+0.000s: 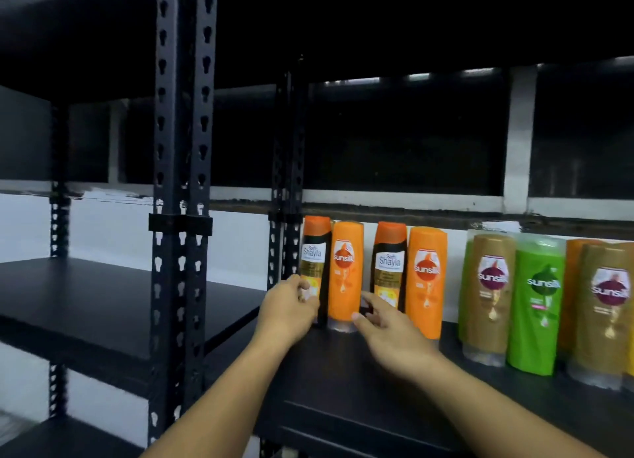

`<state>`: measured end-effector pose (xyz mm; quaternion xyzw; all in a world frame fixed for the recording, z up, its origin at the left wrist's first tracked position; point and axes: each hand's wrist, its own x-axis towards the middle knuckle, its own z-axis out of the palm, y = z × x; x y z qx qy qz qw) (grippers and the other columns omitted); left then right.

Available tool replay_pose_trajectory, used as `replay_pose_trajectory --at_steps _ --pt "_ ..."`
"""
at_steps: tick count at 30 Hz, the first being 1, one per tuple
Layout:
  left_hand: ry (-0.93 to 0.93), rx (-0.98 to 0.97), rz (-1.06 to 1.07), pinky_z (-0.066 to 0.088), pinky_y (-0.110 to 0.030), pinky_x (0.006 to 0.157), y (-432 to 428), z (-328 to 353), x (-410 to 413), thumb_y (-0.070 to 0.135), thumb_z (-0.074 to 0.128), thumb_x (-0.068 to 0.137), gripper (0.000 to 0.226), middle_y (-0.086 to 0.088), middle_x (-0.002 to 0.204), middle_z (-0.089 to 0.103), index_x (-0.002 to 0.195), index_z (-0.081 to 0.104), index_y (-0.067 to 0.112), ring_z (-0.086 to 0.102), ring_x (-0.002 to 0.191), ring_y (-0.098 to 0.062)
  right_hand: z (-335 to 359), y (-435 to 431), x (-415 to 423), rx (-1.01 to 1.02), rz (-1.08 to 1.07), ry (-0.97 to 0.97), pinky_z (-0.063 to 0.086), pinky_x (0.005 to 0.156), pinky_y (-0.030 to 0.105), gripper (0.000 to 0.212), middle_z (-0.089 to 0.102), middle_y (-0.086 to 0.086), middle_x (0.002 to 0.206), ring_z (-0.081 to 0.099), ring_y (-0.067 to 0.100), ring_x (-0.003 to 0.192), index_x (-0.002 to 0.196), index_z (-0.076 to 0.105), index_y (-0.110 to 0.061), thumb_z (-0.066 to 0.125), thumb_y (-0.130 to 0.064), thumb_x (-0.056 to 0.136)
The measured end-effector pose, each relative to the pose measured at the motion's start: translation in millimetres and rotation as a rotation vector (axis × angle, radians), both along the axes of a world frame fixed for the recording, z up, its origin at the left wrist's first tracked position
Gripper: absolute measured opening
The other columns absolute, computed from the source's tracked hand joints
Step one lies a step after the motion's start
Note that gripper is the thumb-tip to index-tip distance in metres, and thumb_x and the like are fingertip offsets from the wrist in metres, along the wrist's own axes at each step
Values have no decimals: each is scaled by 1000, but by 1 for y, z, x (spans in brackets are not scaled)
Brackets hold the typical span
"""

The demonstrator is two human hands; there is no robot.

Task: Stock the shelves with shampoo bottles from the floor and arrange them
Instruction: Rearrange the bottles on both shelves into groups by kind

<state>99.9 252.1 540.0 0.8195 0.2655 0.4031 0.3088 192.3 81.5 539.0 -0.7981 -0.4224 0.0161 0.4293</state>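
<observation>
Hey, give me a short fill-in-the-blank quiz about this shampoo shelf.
1. The left hand holds the leftmost Shayla bottle, whose cap is ____.
2. The green shampoo bottle carries the brand name ____.
3. The right hand has its fingers spread and holds ____.
Missing words: orange; Sunsilk; nothing.

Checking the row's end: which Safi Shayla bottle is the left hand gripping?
The leftmost Safi Shayla bottle, beside the shelf post; the left hand grips its lower part. The second Safi Shayla bottle stands between orange Sunsilk bottles.
</observation>
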Motion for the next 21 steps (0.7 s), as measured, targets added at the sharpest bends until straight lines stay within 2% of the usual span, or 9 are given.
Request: replay_pose_trajectory --at_steps 2,5,7,10,13,16,19,21 --pt "-28 -42 -24 52 -31 91 21 -2 7 27 75 84 50 2 122 59 128 52 28 61 106 -14 0 31 -3 59 -33 55 40 103 33 51 53 -5 144 51 18 131 148 37 -29 55 -40 101" --pt "-3 -133 -156 49 -45 108 48 -4 19 29 82 73 95 4 136 51 149 26 36 55 125 -17 -3 63 -4 100 -127 214 40 93 32 59 54 5 140 53 25 127 148 31 -19 59 -37 99" --pt "26 -197 -261 46 -43 110 55 -3 23 20 85 77 107 11 136 48 156 14 39 52 127 -14 -6 78 -1 123 -172 241 40 90 32 62 51 8 139 52 28 127 149 27 -16 61 -32 99" --pt "16 -268 -339 50 -35 100 65 -5 30 12 83 83 103 17 126 54 157 17 38 57 117 -9 -14 93 5 194 -248 229 46 95 35 60 53 8 135 55 28 123 145 31 -17 65 -25 96" --pt "24 -233 -322 53 -34 98 68 -13 38 19 80 87 82 14 123 64 149 30 37 63 113 -7 -22 101 9 231 -307 191 50 100 43 63 52 8 135 55 28 122 145 33 -18 68 -27 93" --pt "43 -160 -274 49 -25 86 70 -15 43 21 77 90 64 11 125 63 138 36 35 62 112 -8 -23 104 9 224 -335 163 49 99 43 66 49 9 136 53 28 123 145 34 -17 70 -31 92" --pt "34 -136 -252 44 -14 69 71 -15 43 20 75 92 57 10 124 60 128 35 36 59 108 -7 -23 106 11 186 -347 144 48 96 39 64 45 11 137 53 28 121 143 34 -14 69 -35 93" --pt "38 -134 -243 44 -12 64 72 -16 41 18 74 93 54 10 123 58 126 35 35 58 105 -5 -23 107 9 160 -315 147 49 95 38 59 47 10 134 55 27 118 139 38 -15 67 -38 94"
